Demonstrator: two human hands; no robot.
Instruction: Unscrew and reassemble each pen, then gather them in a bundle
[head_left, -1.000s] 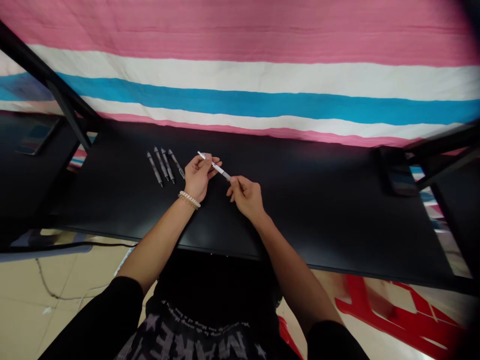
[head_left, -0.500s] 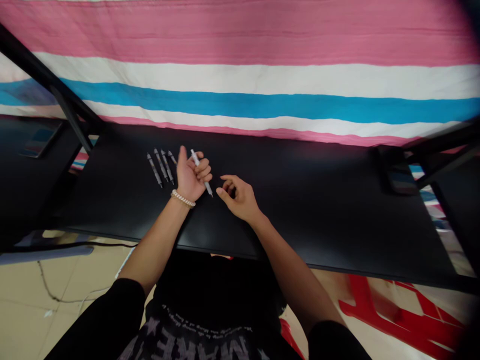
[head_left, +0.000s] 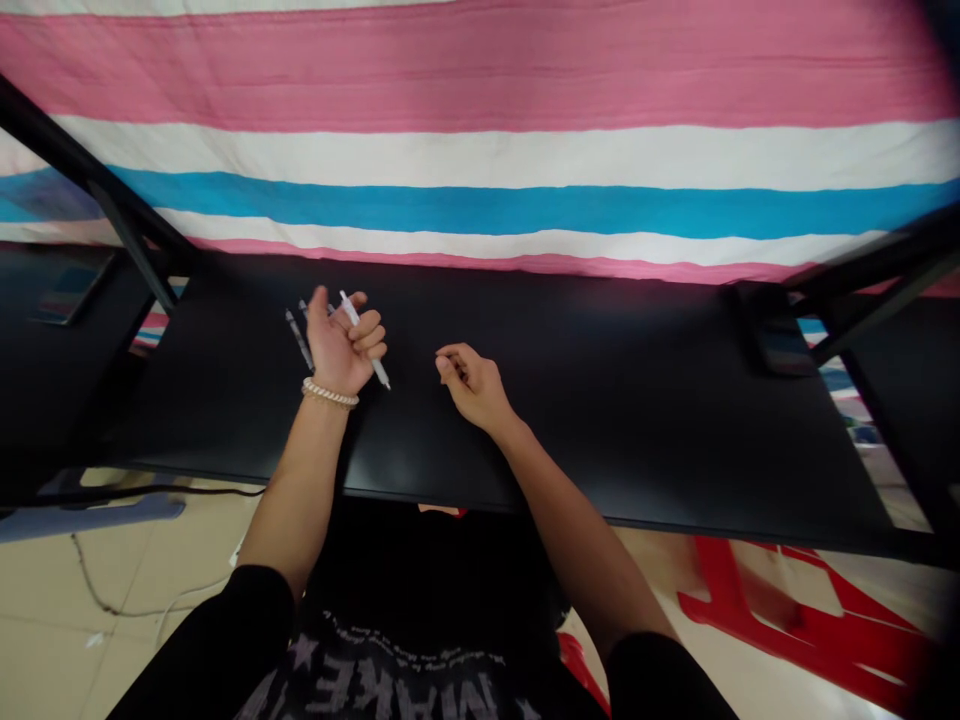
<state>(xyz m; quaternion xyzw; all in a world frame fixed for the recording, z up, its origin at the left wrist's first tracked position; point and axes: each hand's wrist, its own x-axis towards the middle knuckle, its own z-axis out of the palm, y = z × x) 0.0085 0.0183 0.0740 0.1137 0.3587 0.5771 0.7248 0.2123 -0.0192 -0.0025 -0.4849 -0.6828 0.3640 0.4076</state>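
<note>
White pen (head_left: 380, 372): we grasp it in the curled fingers (head_left: 367, 331) of our left hand (head_left: 339, 352), over the desk (head_left: 637, 400), dark pens (head_left: 299, 341) just beside toward the left edge. Near the desk's middle our right hand (head_left: 474, 388) curls; we cannot tell whether it pinches anything.

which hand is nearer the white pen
Left: the left hand holds the white pen; the right hand is apart from it, off to its right.

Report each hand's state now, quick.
Left hand: closed, fingers curled around a white pen.
Right hand: loosely curled, no object visible in it; whether fully closed cannot be told.
</note>
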